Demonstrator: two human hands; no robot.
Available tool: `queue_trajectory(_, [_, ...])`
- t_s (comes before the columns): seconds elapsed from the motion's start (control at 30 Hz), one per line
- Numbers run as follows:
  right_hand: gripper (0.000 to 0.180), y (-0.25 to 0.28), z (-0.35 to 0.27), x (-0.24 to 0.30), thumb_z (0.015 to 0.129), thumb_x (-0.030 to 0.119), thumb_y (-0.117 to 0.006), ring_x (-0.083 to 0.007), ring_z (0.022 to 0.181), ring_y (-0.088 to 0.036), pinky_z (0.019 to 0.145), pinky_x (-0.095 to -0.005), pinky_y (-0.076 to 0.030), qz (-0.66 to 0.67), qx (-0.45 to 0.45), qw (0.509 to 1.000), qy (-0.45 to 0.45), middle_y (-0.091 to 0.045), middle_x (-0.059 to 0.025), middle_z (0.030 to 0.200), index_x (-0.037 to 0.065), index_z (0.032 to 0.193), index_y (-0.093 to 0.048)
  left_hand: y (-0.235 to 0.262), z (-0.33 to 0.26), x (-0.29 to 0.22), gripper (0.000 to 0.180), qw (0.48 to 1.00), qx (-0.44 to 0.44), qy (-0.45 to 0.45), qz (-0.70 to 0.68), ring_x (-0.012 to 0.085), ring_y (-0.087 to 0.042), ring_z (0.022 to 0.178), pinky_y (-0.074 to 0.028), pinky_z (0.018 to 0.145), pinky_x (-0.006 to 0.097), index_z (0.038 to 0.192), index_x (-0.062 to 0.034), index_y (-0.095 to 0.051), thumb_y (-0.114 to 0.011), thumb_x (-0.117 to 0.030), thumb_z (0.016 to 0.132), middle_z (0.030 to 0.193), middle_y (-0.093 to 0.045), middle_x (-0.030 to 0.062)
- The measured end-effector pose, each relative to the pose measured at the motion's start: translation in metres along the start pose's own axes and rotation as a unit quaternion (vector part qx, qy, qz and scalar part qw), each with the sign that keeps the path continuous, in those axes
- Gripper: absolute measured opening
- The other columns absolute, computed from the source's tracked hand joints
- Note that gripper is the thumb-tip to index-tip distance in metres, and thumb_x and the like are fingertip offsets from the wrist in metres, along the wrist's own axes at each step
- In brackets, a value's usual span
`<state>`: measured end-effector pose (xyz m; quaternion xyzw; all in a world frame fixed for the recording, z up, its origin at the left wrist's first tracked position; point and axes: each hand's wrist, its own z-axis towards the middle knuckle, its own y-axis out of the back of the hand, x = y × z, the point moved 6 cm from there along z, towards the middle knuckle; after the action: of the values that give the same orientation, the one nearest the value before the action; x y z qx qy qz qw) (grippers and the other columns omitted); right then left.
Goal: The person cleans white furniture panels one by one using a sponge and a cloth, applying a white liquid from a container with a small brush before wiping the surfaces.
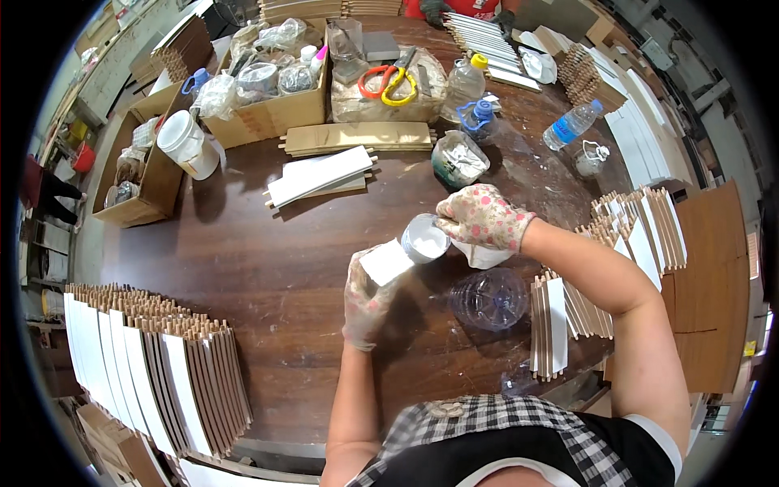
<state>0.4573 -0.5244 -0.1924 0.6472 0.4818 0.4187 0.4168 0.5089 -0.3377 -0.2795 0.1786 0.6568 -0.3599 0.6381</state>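
My left hand (365,304), in a patterned glove, is closed around a small white board (386,262) and tilts it above the table. Right beside that board's upper corner is a small clear cup (425,240) with white paste inside. My right hand (484,217), in a floral glove, has its fingers pinched together at the cup's right rim. Whatever those fingers may hold is hidden. A white cloth or bag (483,256) lies just under the right hand. Nearer to me stands a cut-off clear plastic bottle (488,299).
White slats with wooden pegs are stacked at the left (154,365) and right (560,325). Loose slats (320,177) lie beyond my hands. Farther back are a white bucket (188,144), a cardboard box (268,118), scissors (389,84) and bottles (572,124). A person in red (462,8) stands opposite.
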Motion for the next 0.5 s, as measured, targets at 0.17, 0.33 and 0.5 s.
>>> queue_trajectory(0.17, [0.018,-0.003,-0.008,0.002,0.077,0.025,-0.06,-0.0298,0.067,-0.063,0.062,-0.0412,-0.049,0.029,-0.107,0.991,0.069,-0.062,-0.0118,0.068,0.007,0.079,-0.061,-0.004,0.002,-0.01,0.038,0.982,-0.018,-0.109,0.155,0.017,-0.052,0.103,-0.043,0.088,0.029,0.114,0.0002,-0.051,-0.068,-0.007,0.08,0.112,-0.05,0.0079])
queue_trajectory(0.33, [0.02,-0.001,-0.009,0.007,0.076,0.027,-0.061,-0.0305,0.065,-0.063,0.06,-0.041,-0.049,0.014,-0.012,0.999,0.041,-0.062,-0.0129,0.066,0.007,0.075,-0.062,-0.001,0.001,-0.002,0.041,0.971,-0.042,-0.13,0.194,0.0202,-0.052,0.102,-0.043,0.088,0.03,0.114,0.0005,-0.052,-0.07,-0.005,0.077,0.11,-0.051,0.0095])
queue_trajectory(0.5, [0.029,-0.003,-0.004,-0.001,0.083,0.033,-0.056,-0.0315,0.066,-0.063,0.061,-0.0416,-0.048,-0.01,0.009,1.0,-0.007,-0.062,-0.0138,0.066,0.007,0.075,-0.064,-0.002,-0.001,0.0,0.043,0.969,-0.068,-0.122,0.204,0.0221,-0.052,0.102,-0.043,0.088,0.032,0.114,0.0003,-0.052,-0.07,-0.005,0.076,0.11,-0.051,0.0106])
